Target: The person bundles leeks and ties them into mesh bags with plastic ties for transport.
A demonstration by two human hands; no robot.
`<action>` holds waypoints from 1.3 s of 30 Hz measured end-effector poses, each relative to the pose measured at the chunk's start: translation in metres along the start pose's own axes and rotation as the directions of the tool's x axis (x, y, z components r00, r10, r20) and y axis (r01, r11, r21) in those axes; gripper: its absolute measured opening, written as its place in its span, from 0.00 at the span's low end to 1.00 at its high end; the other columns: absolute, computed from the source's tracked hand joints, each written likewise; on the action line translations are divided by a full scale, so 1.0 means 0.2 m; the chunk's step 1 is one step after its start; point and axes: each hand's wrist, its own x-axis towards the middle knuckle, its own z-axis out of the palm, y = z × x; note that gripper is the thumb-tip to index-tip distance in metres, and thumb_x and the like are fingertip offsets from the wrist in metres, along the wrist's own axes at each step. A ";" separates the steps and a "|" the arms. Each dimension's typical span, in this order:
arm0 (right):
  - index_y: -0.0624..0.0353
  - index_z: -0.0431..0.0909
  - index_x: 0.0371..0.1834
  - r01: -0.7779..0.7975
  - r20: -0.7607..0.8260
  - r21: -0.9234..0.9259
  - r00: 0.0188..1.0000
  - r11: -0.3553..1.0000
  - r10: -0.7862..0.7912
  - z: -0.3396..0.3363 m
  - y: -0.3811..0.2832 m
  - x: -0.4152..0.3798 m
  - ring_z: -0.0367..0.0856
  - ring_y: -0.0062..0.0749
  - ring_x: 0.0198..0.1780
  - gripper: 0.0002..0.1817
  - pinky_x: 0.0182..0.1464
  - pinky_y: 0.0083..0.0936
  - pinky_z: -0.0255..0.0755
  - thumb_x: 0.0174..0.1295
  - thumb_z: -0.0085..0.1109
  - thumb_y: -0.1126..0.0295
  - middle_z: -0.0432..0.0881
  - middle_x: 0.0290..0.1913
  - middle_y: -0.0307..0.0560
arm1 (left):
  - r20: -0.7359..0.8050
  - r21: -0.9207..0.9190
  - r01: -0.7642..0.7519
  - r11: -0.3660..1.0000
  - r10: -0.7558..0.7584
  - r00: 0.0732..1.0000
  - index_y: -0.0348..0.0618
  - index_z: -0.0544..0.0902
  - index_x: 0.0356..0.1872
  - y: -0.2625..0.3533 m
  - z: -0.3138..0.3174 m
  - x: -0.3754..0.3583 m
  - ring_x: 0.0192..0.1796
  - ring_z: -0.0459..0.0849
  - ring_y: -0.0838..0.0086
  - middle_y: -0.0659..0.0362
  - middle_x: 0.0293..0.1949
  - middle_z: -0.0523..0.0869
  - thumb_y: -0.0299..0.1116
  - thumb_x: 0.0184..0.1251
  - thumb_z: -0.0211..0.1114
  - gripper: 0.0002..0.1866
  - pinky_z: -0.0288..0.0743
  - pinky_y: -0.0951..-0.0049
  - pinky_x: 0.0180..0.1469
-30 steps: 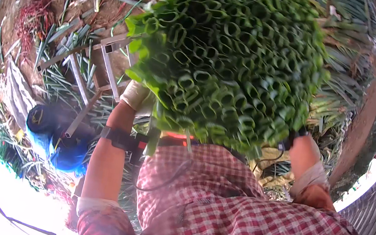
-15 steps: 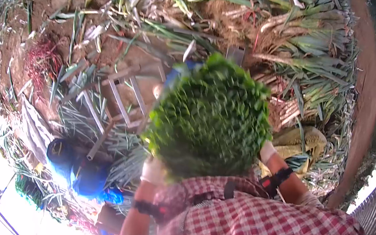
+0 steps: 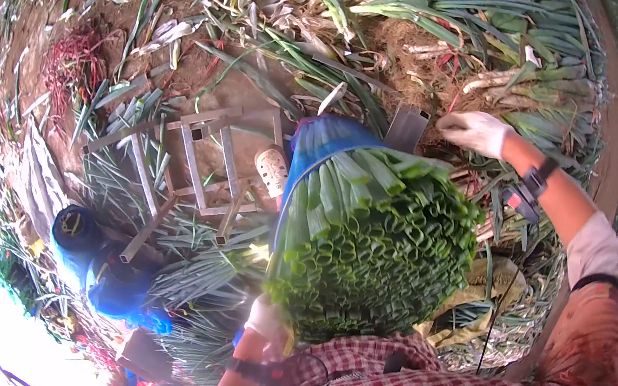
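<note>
A large bundle of green onions (image 3: 374, 244), its cut leaf ends facing up, rests against the checked shirt. Blue plastic wrap (image 3: 329, 144) surrounds its far side. My left hand (image 3: 269, 320), in a white glove, touches the bundle's lower left side; its fingers are mostly hidden. My right hand (image 3: 476, 132), also gloved, is off the bundle, beyond its upper right edge. Its fingers point left and bend slightly, with nothing visible in them. Just left of them is the end of a grey metal piece (image 3: 406, 128).
A metal frame (image 3: 204, 168) stands left of the bundle, beside a light clog (image 3: 272, 169). Blue plastic rolls (image 3: 107, 270) lie at lower left. Red ties (image 3: 74, 71) sit on the soil. Loose onions (image 3: 536, 87) cover the upper right, above a yellow sack (image 3: 467, 315).
My right hand has let go of the bundle's right side and moved up and away. The bundle has shifted slightly right and down in view, showing more blue wrap.
</note>
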 end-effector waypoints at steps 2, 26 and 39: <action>0.52 0.72 0.54 0.084 0.117 -0.151 0.991 0.985 -0.066 0.05 -0.07 0.23 0.76 0.42 0.49 0.26 0.51 0.28 0.67 0.53 0.51 0.52 0.78 0.48 0.53 | 0.180 0.194 -0.099 0.976 0.064 0.982 0.42 0.75 0.49 -0.04 -0.17 0.12 0.48 0.77 0.64 0.55 0.45 0.80 0.41 0.66 0.47 0.18 0.73 0.64 0.50; 0.62 0.77 0.38 0.055 0.315 -0.174 0.949 0.983 0.002 0.39 -0.28 0.66 0.78 0.40 0.39 0.18 0.42 0.31 0.69 0.47 0.53 0.62 0.81 0.36 0.54 | 0.168 0.332 -0.500 0.800 0.471 0.866 0.36 0.75 0.48 0.23 0.13 0.15 0.38 0.73 0.84 0.65 0.36 0.78 0.31 0.62 0.58 0.15 0.68 0.81 0.40; 0.65 0.74 0.34 0.061 0.170 -0.053 0.984 0.997 -0.052 0.09 -0.65 0.16 0.73 0.33 0.30 0.15 0.36 0.29 0.67 0.52 0.50 0.63 0.75 0.25 0.52 | 0.295 0.881 -0.467 -0.075 0.860 0.417 0.43 0.79 0.31 0.43 0.28 -0.35 0.24 0.77 0.59 0.53 0.23 0.79 0.31 0.58 0.58 0.04 0.70 0.65 0.28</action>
